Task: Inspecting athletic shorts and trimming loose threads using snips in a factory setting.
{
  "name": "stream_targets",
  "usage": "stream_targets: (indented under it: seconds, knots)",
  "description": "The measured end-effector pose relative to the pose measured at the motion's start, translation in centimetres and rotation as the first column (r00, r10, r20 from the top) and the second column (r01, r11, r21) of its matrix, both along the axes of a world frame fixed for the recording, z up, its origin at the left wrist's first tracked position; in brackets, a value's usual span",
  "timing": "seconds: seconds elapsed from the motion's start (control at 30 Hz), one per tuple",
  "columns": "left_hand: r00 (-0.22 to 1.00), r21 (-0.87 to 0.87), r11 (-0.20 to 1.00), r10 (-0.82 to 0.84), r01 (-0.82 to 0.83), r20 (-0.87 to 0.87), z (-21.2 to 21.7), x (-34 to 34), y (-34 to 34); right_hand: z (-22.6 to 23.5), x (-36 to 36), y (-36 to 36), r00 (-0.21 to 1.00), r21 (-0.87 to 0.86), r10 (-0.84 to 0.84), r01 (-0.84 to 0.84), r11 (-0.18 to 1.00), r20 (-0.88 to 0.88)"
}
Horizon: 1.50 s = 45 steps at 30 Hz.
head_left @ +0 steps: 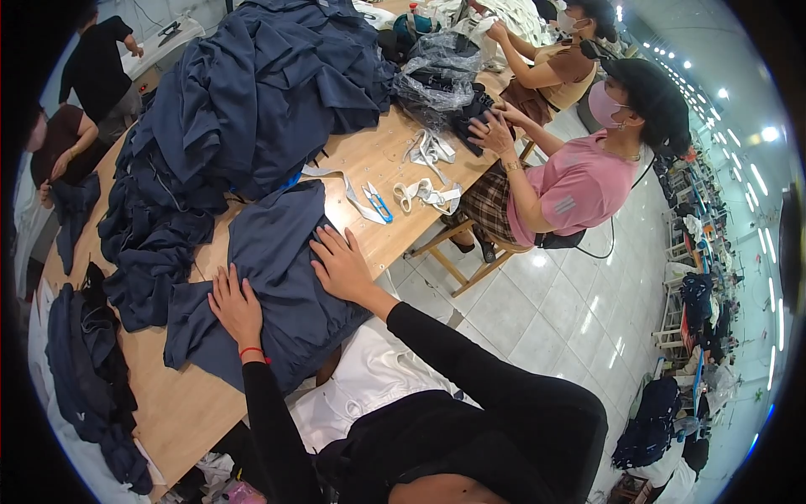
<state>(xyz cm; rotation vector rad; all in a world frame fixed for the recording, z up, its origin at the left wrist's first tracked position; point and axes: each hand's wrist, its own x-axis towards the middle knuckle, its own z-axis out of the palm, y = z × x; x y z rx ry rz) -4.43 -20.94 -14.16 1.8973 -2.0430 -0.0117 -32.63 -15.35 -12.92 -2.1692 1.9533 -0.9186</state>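
Observation:
A dark blue garment (281, 252) is spread on the wooden table in front of me, its gathered near edge hanging toward my lap. My left hand (237, 312) lies flat on its left part, fingers stretched out, a red string around the wrist. Higher up and to the right, my right hand (342, 267) rests on the same cloth with fingers spread. Neither hand grips anything. Blue-handled thread snips (377, 204) lie on the table beyond my right hand, beside pale fabric strips (430, 195).
A large heap of dark blue garments (260, 92) covers the table's far side. More dark clothes (84, 378) lie at the left edge. On the right, a seated co-worker in a pink shirt (579, 181) handles dark cloth beside clear plastic bags (437, 76). Others work farther back.

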Motion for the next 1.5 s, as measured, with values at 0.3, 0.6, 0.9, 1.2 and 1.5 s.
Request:
stream_targets:
  seconds: [0.3, 0.6, 0.9, 1.2, 1.5]
  knots:
    - [0.952, -0.381, 0.923, -0.17, 0.062, -0.256, 4.0, 2.1, 7.7, 0.1, 0.0, -0.4, 1.0, -0.025, -0.031, 0.03, 0.999, -0.001]
    - [0.995, -0.092, 0.991, -0.098, 0.095, -0.031, 1.9, 7.6, 2.3, -1.3, -0.1, -6.9, 0.999, 0.112, -0.005, 0.009, 0.994, -0.036]
    - [0.854, -0.157, 0.977, 0.041, -0.143, -0.519, 7.1, 9.8, 18.0, 3.1, -7.0, 6.5, 0.952, -0.089, -0.004, 0.033, 0.995, 0.306]
    - [0.877, -0.097, 0.974, 0.139, -0.205, -0.46, 6.5, 6.6, 27.9, 6.1, -2.6, 12.0, 0.984, -0.196, 0.122, -0.095, 0.976, 0.13]
    - [0.944, -0.144, 0.985, 0.045, -0.097, -0.328, 6.8, 6.8, 25.1, 10.9, -3.4, 2.8, 0.978, -0.387, 0.01, 0.073, 0.919, 0.209]
